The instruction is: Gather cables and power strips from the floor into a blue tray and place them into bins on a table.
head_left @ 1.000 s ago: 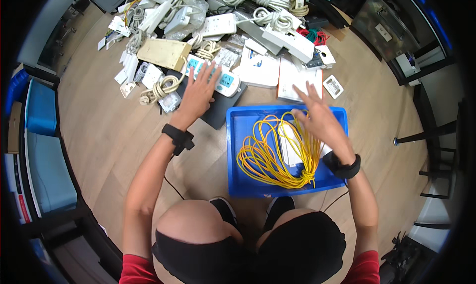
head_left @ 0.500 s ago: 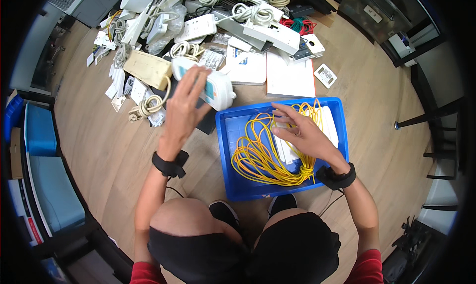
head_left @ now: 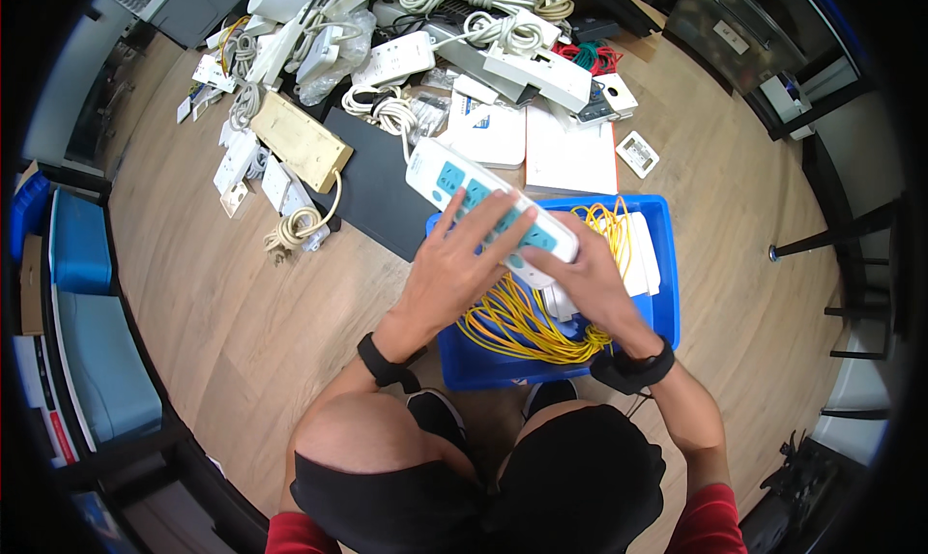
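Now both hands hold power strip — above blue bin edge

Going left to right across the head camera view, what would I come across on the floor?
Blue boxes → brass-coloured strip → left hand on white power strip → right hand → blue bin → chair leg.

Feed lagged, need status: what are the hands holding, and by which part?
Both hands hold the white power strip: left hand across its middle, right hand under its near end.

one head-worn fisheye view looks straight down, close above the hands, floor spreading out, knees at 6 o'clock.
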Motion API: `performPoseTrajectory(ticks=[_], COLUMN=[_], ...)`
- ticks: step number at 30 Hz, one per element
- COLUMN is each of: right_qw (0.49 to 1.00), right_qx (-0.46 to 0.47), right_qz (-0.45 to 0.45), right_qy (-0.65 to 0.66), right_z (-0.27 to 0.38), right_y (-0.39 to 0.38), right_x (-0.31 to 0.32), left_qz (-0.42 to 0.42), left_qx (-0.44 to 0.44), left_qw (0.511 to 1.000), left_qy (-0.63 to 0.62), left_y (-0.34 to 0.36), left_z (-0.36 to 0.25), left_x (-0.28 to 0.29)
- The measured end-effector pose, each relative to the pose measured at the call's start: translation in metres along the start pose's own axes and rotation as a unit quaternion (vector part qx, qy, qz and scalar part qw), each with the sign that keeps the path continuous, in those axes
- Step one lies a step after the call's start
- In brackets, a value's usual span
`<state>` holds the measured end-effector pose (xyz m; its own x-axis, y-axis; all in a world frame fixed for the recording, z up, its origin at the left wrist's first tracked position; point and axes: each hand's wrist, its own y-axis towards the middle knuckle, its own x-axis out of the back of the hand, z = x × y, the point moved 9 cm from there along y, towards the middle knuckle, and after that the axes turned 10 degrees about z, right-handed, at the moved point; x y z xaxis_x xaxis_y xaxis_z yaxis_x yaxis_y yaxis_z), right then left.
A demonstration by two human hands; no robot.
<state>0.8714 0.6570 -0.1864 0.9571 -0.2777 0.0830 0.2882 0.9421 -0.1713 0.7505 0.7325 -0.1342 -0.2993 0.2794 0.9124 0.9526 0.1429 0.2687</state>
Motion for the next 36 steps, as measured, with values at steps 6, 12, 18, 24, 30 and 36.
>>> performPoseTrajectory(ticks=[6,12,18,24,30,36], right_qw=[0.994,0.995,0.978,0.964,0.962,0.971], right_qx=[0.029,-0.033,-0.075,-0.137,-0.227,-0.210], right_qz=[-0.025,-0.013,0.043,0.143,0.040,-0.015], right_qy=[0.100,0.092,0.192,0.175,0.148,-0.116], right_z=[0.040,0.014,-0.037,-0.083,-0.120,-0.102], right_y=[-0.053,-0.125,-0.169,-0.150,-0.108,-0.090], right_x=[0.060,0.117,0.147,0.131,0.150,0.162], left_qz=[-0.120,0.011,0.016,0.120,0.165,0.165], left_qx=[0.171,0.117,0.125,0.018,-0.073,-0.137], left_qw=[0.976,0.975,0.956,0.954,0.968,0.973], left_qy=[0.064,-0.190,-0.265,-0.275,-0.173,-0.086], left_y=[-0.034,-0.018,-0.044,-0.050,-0.052,-0.055], left_z=[0.082,0.070,0.034,0.009,-0.011,-0.022], left_x=[0.013,-0.025,-0.076,-0.096,-0.081,-0.092])
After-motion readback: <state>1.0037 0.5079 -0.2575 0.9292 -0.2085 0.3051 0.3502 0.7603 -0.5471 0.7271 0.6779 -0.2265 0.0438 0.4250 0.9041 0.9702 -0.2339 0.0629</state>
